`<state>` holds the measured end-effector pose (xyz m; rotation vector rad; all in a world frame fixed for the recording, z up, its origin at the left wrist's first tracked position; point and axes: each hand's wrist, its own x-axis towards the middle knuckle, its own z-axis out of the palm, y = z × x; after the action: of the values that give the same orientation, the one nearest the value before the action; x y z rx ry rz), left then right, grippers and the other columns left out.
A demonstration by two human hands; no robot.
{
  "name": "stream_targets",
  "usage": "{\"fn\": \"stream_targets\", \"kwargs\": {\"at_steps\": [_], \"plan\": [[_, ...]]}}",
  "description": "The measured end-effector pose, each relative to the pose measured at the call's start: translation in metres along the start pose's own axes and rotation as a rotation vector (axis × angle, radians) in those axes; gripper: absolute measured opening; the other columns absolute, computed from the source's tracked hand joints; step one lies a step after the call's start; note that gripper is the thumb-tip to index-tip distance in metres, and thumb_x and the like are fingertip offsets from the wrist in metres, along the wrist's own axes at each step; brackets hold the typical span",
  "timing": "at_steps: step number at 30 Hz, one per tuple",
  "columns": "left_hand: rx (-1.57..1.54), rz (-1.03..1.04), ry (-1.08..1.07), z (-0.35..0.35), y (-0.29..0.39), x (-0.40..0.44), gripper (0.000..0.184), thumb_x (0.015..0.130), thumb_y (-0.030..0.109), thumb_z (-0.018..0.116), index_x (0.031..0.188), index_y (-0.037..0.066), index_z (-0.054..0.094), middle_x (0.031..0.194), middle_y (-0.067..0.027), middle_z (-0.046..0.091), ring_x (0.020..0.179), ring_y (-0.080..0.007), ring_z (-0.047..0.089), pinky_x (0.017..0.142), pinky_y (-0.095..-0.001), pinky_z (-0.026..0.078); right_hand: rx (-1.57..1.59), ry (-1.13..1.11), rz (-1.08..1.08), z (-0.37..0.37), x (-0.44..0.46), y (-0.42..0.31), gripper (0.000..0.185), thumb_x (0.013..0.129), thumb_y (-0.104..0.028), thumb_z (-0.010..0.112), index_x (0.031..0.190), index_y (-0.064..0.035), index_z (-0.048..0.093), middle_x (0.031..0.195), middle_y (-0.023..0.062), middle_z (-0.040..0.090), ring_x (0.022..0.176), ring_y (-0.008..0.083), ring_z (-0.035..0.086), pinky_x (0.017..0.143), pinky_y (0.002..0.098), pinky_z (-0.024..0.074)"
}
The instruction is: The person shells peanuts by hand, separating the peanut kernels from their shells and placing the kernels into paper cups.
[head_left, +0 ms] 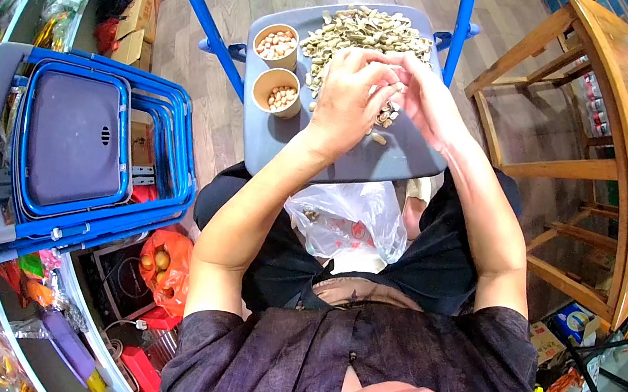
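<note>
My left hand point(350, 92) and my right hand point(425, 103) meet over the front of a grey chair seat point(273, 145). The fingers of both are curled in toward each other, and what they pinch is mostly hidden. Behind them spreads a heap of greenish-tan pods point(371, 30) that look like unshelled peanuts. A few loose pods or shell pieces point(384, 117) lie just below my fingers. To the left stand two paper cups, a far one point(285, 62) and a near one point(288, 109), each holding pinkish-tan kernels.
A clear plastic bag point(352, 214) hangs between my knees, below the seat's front edge. Folded blue-framed chairs point(78, 145) lean at the left, near an orange bag point(166, 271) with round produce. A wooden table point(622, 145) stands at the right.
</note>
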<state>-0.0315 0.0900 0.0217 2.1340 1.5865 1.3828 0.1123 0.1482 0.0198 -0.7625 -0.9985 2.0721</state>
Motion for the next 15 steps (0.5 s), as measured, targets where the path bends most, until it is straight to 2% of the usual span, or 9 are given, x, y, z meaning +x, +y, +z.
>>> {"fn": "stream_targets", "kwargs": {"at_steps": [1,3,4,8,10,11,13,14,15], "plan": [[0.004,0.0,0.003,-0.003,-0.002,0.001,0.011,0.077,0.012,0.07,0.086,0.009,0.066,0.105,-0.0094,0.06,0.103,-0.0299,0.053,0.092,-0.0438,0.039,0.0,-0.005,0.0,-0.005,0.002,0.0,0.034,0.099,-0.034,0.048,0.112,-0.0048,0.059,0.093,0.0003,0.061,0.082,0.0079,0.056,0.07,0.0226,0.0453],[0.022,-0.013,0.027,-0.008,-0.005,0.002,0.011,0.077,0.011,0.07,0.087,0.008,0.066,0.105,-0.0095,0.06,0.102,-0.0305,0.052,0.091,-0.0424,0.04,-0.632,-0.069,-0.218,-0.018,0.004,0.0,0.03,0.098,-0.033,0.051,0.103,-0.0052,0.063,0.083,-0.0024,0.058,0.075,0.0063,0.051,0.066,0.0214,0.0415],[0.042,-0.013,0.023,-0.01,-0.005,0.002,0.011,0.078,0.01,0.07,0.087,0.008,0.065,0.104,-0.0097,0.06,0.102,-0.031,0.052,0.089,-0.0411,0.041,-0.567,-0.073,-0.214,-0.016,0.001,0.001,0.03,0.097,-0.033,0.054,0.096,-0.0049,0.064,0.078,-0.0028,0.056,0.073,0.006,0.049,0.067,0.0218,0.0403],[0.068,0.01,0.031,-0.013,-0.005,0.001,0.011,0.078,0.011,0.07,0.087,0.007,0.065,0.102,-0.0107,0.06,0.101,-0.0313,0.053,0.089,-0.0403,0.041,-0.544,-0.154,-0.144,-0.021,0.0,0.003,0.031,0.096,-0.033,0.054,0.097,-0.0043,0.065,0.082,-0.0013,0.059,0.076,0.0066,0.051,0.07,0.0222,0.0416],[-0.136,-0.104,0.04,-0.012,-0.006,0.001,0.013,0.079,0.011,0.071,0.09,0.006,0.065,0.1,-0.0103,0.061,0.101,-0.0285,0.055,0.09,-0.0372,0.041,-0.458,-0.121,-0.111,-0.013,-0.007,-0.003,0.03,0.097,-0.032,0.055,0.1,-0.004,0.065,0.086,0.0003,0.062,0.079,0.0073,0.052,0.073,0.0224,0.0425],[-0.135,-0.103,0.041,-0.012,-0.007,0.001,0.013,0.079,0.011,0.071,0.09,0.006,0.065,0.1,-0.0103,0.061,0.101,-0.0285,0.055,0.09,-0.0372,0.041,-0.459,-0.123,-0.113,-0.013,-0.007,-0.003,0.03,0.097,-0.032,0.055,0.1,-0.004,0.065,0.086,0.0003,0.062,0.079,0.0073,0.052,0.073,0.0224,0.0425],[-0.501,-0.33,-0.058,-0.013,-0.012,0.0,0.017,0.08,0.012,0.071,0.094,0.004,0.066,0.097,-0.0086,0.062,0.099,-0.0232,0.057,0.091,-0.0332,0.041,-0.309,-0.145,-0.059,-0.014,-0.007,-0.003,0.03,0.097,-0.03,0.055,0.106,-0.0027,0.064,0.093,0.0022,0.064,0.083,0.0085,0.054,0.077,0.0235,0.044],[-0.55,-0.345,-0.071,-0.013,-0.014,0.0,0.018,0.081,0.014,0.071,0.096,0.004,0.066,0.097,-0.0064,0.063,0.099,-0.0187,0.057,0.09,-0.0306,0.042,-0.309,-0.146,-0.06,-0.013,-0.007,-0.003,0.03,0.097,-0.03,0.055,0.106,-0.0027,0.064,0.093,0.0022,0.064,0.083,0.0085,0.054,0.077,0.0235,0.044],[-0.55,-0.345,-0.071,-0.014,-0.012,0.001,0.018,0.081,0.014,0.071,0.096,0.004,0.066,0.097,-0.0064,0.063,0.099,-0.0187,0.057,0.09,-0.0306,0.042,-0.238,-0.171,-0.044,-0.012,-0.008,-0.003,0.03,0.097,-0.029,0.055,0.108,-0.0021,0.064,0.094,0.0024,0.064,0.084,0.009,0.055,0.078,0.024,0.0445]]}}
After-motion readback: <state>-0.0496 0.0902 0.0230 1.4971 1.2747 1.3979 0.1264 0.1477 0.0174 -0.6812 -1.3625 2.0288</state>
